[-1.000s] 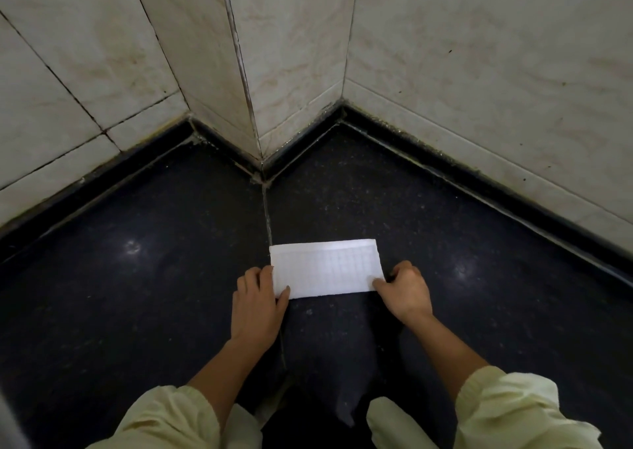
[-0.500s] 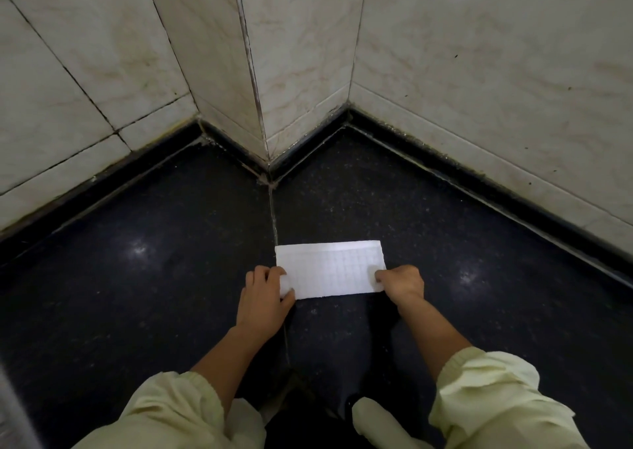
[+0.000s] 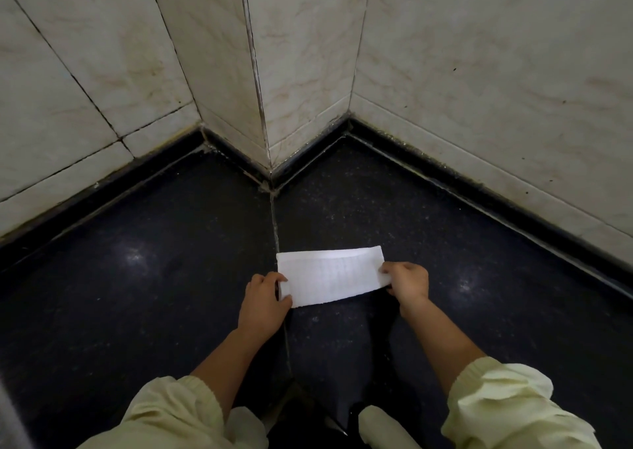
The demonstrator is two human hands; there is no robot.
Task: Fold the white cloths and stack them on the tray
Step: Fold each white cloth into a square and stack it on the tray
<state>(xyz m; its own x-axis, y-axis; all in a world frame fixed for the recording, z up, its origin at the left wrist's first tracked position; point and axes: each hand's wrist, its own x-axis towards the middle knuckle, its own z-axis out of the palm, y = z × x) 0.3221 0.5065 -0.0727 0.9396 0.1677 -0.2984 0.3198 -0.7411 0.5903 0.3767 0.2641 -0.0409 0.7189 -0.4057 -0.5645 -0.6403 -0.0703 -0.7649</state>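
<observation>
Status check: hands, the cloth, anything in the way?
Left hand and right hand each pinch an end of the white cloth. Cloth folded to a strip, low at the dark surface. No tray in view, nothing blocking.

head-worn view, facing steeply down, near floor (image 3: 137, 311)

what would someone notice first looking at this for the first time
The folded white cloth stands out brightest, lying in the middle of the dark speckled surface. The left hand pinches its left end and the right hand its right end. Behind it, pale marbled wall tiles meet in a jutting corner; no tray is in view.
</observation>
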